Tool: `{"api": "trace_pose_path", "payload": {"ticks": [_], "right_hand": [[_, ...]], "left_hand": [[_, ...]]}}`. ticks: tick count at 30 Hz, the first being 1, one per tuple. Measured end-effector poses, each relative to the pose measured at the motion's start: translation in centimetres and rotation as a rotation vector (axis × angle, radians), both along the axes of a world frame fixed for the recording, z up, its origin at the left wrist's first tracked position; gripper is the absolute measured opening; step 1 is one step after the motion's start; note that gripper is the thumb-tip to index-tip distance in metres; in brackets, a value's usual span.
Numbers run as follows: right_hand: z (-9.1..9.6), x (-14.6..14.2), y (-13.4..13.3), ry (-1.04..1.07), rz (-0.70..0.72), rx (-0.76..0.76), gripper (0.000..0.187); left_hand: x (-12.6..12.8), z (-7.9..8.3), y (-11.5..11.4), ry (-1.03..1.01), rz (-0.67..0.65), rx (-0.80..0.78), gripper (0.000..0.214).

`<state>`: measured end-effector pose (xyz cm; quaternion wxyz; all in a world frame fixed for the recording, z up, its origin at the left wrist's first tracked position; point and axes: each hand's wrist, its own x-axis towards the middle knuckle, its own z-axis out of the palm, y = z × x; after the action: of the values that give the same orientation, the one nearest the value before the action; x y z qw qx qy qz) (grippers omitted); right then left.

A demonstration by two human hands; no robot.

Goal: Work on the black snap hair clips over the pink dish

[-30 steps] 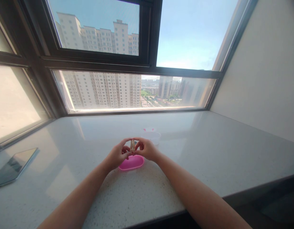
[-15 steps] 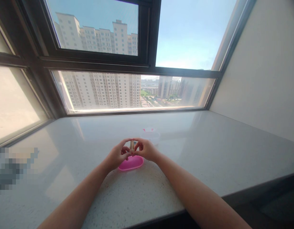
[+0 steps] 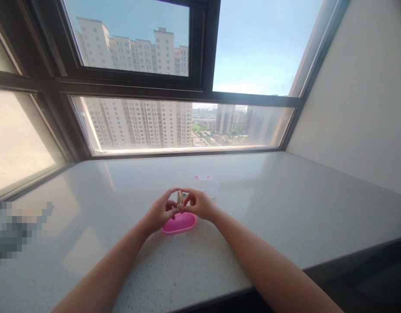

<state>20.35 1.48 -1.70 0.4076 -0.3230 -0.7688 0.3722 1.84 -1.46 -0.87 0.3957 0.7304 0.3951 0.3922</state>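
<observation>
Both of my hands meet over the middle of a pale stone windowsill [image 3: 285, 208]. My left hand [image 3: 159, 214] and my right hand [image 3: 200, 204] pinch a small tan upright piece [image 3: 180, 199] between their fingertips; it looks like a wooden clip, but it is too small to be sure. Right under the hands lies a pink oval lid or dish [image 3: 180, 222]. Behind the right hand stands a clear plastic container [image 3: 208, 186] with pink clasps.
A blurred flat object [image 3: 14, 230] lies at the sill's left end. Dark window frames close off the back and left, a plain wall the right. The sill's front edge runs along the lower right, with a drop beyond it.
None in the hands or the objects; the view has only shifted slightly.
</observation>
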Motion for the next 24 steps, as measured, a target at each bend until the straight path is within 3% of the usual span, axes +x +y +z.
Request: {"api": "trace_pose_path", "payload": {"ticks": [24], "right_hand": [[-0.16,0.04,0.16,0.011,0.003,-0.006,0.077]], "left_hand": [[0.14,0.24,-0.23,-0.029,-0.018,-0.017,0.057]]}}
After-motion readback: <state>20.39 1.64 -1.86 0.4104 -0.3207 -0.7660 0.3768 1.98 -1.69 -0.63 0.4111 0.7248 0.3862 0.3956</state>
